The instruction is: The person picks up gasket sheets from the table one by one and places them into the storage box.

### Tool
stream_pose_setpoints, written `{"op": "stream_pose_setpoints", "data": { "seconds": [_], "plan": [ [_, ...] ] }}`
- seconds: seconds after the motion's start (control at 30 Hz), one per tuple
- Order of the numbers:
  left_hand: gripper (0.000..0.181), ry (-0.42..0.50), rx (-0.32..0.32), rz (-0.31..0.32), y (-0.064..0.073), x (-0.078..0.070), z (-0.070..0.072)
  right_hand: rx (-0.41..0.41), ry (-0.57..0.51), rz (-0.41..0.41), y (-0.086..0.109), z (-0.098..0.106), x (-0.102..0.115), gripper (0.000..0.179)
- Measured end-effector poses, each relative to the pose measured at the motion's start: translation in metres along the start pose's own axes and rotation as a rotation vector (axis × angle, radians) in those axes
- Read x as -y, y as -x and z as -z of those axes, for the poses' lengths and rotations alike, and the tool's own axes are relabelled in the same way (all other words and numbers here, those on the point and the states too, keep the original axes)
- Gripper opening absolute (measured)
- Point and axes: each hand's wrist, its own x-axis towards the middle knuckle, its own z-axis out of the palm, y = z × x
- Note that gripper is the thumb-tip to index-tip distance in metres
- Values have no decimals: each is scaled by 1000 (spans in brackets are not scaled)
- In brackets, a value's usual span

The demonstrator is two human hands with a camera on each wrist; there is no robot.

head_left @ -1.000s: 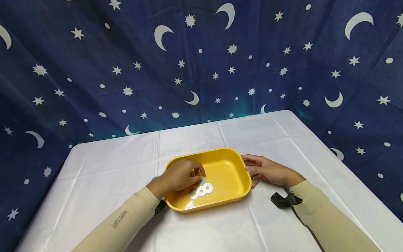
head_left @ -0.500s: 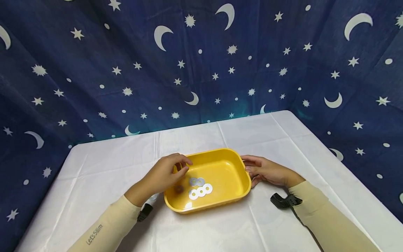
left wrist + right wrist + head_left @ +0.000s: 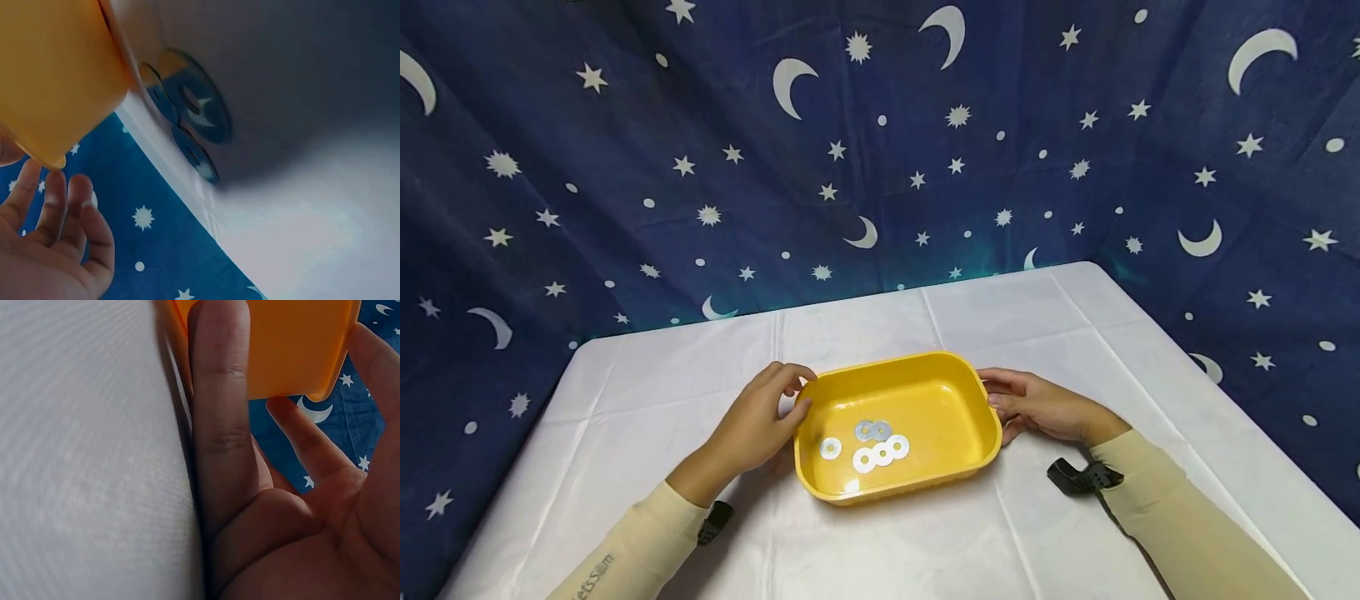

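Observation:
A yellow plastic tray (image 3: 936, 417) stands on the table between my hands. Flat metal washers lie inside: a single washer (image 3: 831, 448) at the left, an overlapping pair (image 3: 872, 431), and an overlapping row of three (image 3: 882, 454) nearer the front. My left hand (image 3: 758, 421) is at the tray's left end, fingers loosely bent and fingertips right at the rim. Three more washers (image 3: 194, 100) lie on the table by the tray in the left wrist view; the left hand hides them in the head view. My right hand (image 3: 1048, 406) spans the right end, fairly straight fingers touching the tray.
A white cloth (image 3: 1075, 333) with fold creases covers the table. Behind and to both sides hangs a dark blue curtain (image 3: 737, 208) with white moons and stars. Black straps (image 3: 1082, 479) sit at both wrists.
My left hand has withdrawn from inside the tray to its left rim. The single washer at the left now shows there. My right hand has stayed at the right end.

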Motion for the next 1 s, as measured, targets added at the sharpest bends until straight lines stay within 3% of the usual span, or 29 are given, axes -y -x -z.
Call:
{"op": "stream_pose_setpoints", "data": {
  "seconds": [0.3,0.5,0.63,0.8,1.0],
  "plan": [
    [30,47,85,87,10,13,7,14,-12,16,1,1,-1,61],
    [31,30,155,147,16,22,5,10,-7,22,2,1,-1,61],
    [33,-29,204,130,19,29,2,9,-5,8,3,0,-1,61],
    [31,-110,217,106,24,34,3,8,-3,13,2,0,-1,62],
    [26,-99,247,106,24,35,4,4,6,2,1,0,1,63]
  ]
}}
